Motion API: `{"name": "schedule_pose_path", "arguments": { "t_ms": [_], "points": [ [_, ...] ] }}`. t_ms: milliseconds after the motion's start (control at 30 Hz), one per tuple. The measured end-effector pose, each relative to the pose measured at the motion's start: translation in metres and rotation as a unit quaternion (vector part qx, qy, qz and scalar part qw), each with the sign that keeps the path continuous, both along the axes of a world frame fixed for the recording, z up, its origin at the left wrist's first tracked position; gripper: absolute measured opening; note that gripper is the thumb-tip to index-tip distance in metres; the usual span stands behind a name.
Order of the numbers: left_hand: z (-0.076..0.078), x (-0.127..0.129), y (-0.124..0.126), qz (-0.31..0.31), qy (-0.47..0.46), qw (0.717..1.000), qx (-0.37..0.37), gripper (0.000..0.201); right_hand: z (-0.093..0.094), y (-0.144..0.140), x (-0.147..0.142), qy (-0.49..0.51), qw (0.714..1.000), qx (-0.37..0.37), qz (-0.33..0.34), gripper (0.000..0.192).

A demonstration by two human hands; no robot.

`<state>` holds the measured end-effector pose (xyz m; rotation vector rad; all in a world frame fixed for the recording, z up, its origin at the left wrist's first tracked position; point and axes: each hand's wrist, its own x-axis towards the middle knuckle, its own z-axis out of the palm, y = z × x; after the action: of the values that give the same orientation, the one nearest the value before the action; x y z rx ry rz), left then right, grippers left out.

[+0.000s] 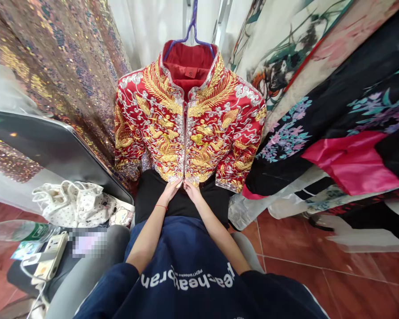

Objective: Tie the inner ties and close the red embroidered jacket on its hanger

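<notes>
A red jacket [199, 119] with gold and silver embroidery hangs in front of me on a purple hanger [193, 31]. Its stand-up collar is open at the top and a small red label shows inside. Down the middle, the two front edges lie close together. My left hand [173, 188] pinches the bottom corner of the left front edge. Right beside it, my right hand [191, 189] pinches the bottom corner of the other edge. The fingertips of both hands nearly meet at the hem. Whether a zip or hook lies between them is too small to tell.
Sequined fabric [69, 53] hangs at the left behind a dark panel [53, 141]. Lower left are a spotted white bag [76, 204], a plastic bottle [23, 231] and a power strip [51, 257]. Floral garments [292, 128] hang at the right above red floor tiles [292, 270].
</notes>
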<state>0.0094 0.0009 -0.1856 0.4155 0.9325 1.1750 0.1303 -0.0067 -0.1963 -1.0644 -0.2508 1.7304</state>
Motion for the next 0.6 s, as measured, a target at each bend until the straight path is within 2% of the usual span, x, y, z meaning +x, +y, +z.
{"name": "schedule_pose_path", "arguments": {
  "t_ms": [600],
  "points": [
    [-0.0044,0.0011,-0.0026,-0.004,0.004,1.0,0.017,0.032,-0.0078,-0.0022,0.002,0.018,0.999,0.008,0.048,0.036]
  ]
}}
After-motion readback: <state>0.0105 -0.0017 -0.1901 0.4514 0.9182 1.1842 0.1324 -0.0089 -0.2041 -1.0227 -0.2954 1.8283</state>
